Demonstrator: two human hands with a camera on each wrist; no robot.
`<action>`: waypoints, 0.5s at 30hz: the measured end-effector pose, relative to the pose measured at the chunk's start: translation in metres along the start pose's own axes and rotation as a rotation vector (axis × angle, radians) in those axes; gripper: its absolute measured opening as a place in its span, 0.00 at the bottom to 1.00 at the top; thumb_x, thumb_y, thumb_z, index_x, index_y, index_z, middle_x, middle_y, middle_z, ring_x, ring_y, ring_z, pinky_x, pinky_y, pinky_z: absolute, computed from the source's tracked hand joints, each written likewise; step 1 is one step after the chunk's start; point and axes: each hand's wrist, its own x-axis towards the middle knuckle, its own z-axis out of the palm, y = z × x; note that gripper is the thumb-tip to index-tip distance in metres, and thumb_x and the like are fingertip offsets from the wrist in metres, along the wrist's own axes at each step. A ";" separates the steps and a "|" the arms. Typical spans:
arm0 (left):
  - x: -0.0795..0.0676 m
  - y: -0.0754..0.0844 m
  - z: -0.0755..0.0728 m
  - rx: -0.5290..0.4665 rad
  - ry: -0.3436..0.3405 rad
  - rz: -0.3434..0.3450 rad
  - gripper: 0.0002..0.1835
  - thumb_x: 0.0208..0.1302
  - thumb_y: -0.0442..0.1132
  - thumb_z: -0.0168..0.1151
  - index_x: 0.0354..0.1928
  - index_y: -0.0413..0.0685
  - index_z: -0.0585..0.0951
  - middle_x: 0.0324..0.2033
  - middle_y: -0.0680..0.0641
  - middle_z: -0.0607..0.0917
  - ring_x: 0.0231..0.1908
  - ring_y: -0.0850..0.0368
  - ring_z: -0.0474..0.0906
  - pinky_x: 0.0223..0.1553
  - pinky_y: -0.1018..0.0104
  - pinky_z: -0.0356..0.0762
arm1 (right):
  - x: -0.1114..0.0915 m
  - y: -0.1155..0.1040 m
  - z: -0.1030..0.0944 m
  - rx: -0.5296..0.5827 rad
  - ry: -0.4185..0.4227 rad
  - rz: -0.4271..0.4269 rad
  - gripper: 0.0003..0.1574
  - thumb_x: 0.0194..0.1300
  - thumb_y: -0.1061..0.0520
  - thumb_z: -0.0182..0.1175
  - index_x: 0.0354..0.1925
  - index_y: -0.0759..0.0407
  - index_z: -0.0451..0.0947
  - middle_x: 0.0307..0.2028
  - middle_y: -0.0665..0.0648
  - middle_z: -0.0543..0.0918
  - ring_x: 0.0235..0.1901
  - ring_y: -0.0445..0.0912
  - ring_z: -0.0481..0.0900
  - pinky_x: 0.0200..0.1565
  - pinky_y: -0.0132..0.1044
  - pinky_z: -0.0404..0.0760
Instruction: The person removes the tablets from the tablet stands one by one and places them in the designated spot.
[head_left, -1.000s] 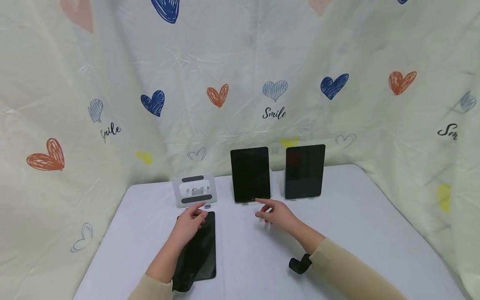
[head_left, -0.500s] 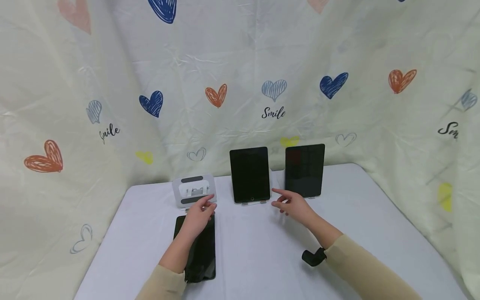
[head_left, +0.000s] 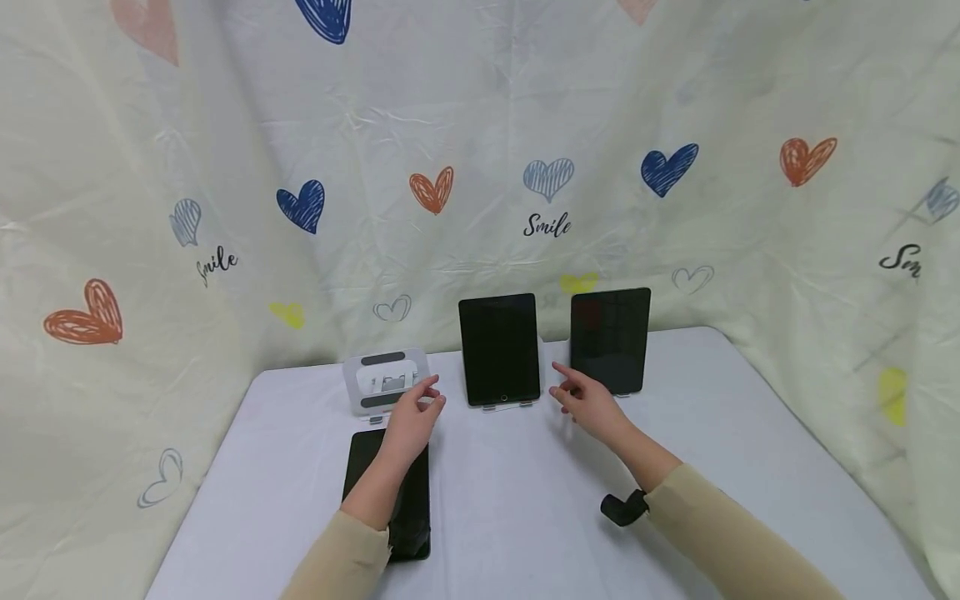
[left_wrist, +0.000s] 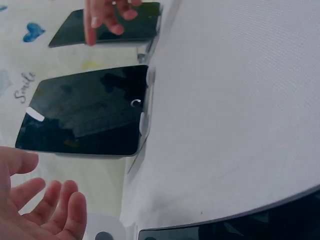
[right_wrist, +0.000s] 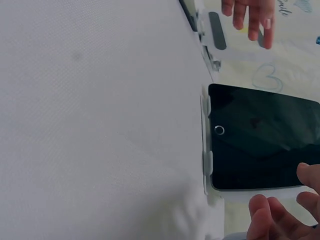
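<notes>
In the head view, the right hand (head_left: 588, 402) is no longer pointing at the lower edge of the middle tablet (head_left: 500, 350); it is hanging to that tablet's right, overlapping the lower corner of the right tablet (head_left: 611, 333). The left hand (head_left: 411, 419) is reaching farther in, past the far end of the flat tablet (head_left: 414, 508) and in front of the bare stand (head_left: 381, 400). The hands are now flanking the middle tablet, so handling of it is probably pausing, with neither side being gripped. It is standing at the back of the table (head_left: 510, 508), leaning slightly back, long axis running upright, screen facing the person, home button (head_left: 504, 398) sitting at the bottom

In the left wrist view, the left fingers are curving loosely, thumb well apart, holding nothing beside the tablet's side edge. Pale clips (left_wrist: 143, 123) are supporting its lower edge

In the right wrist view, the right thumb is overlapping the screen's side, though I cannot tell whether it is touching; the fingers are spreading away from the thumb, clamping nothing
</notes>
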 end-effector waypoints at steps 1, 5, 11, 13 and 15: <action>0.002 0.000 0.002 -0.003 0.008 0.003 0.26 0.71 0.46 0.60 0.70 0.56 0.72 0.50 0.48 0.80 0.43 0.53 0.77 0.41 0.61 0.81 | 0.001 -0.001 0.000 -0.001 0.008 -0.001 0.37 0.72 0.51 0.59 0.74 0.52 0.61 0.44 0.59 0.79 0.38 0.60 0.79 0.33 0.37 0.78; 0.008 0.001 0.011 -0.022 0.023 0.014 0.27 0.72 0.45 0.60 0.71 0.56 0.71 0.50 0.49 0.80 0.44 0.52 0.77 0.41 0.61 0.81 | 0.008 -0.005 0.002 0.006 0.042 -0.009 0.37 0.72 0.53 0.60 0.75 0.53 0.61 0.44 0.60 0.79 0.34 0.57 0.79 0.30 0.37 0.76; 0.018 0.002 0.024 -0.030 0.009 0.041 0.27 0.72 0.45 0.59 0.71 0.54 0.69 0.49 0.49 0.79 0.43 0.53 0.76 0.42 0.59 0.79 | 0.022 -0.006 0.007 -0.057 0.084 -0.010 0.38 0.72 0.53 0.60 0.75 0.54 0.61 0.43 0.59 0.80 0.29 0.47 0.75 0.30 0.37 0.74; 0.021 0.003 0.027 -0.017 0.012 0.039 0.28 0.71 0.44 0.59 0.71 0.54 0.70 0.49 0.49 0.79 0.44 0.53 0.76 0.42 0.59 0.79 | 0.026 -0.007 0.009 -0.075 0.088 -0.008 0.38 0.72 0.52 0.60 0.75 0.53 0.60 0.44 0.59 0.80 0.31 0.47 0.75 0.31 0.38 0.74; 0.025 0.006 0.029 0.003 0.016 0.040 0.28 0.71 0.44 0.59 0.71 0.53 0.70 0.49 0.49 0.79 0.44 0.53 0.76 0.42 0.58 0.78 | 0.030 -0.009 0.010 -0.076 0.086 -0.008 0.38 0.72 0.52 0.60 0.75 0.53 0.60 0.44 0.59 0.79 0.31 0.47 0.75 0.31 0.38 0.74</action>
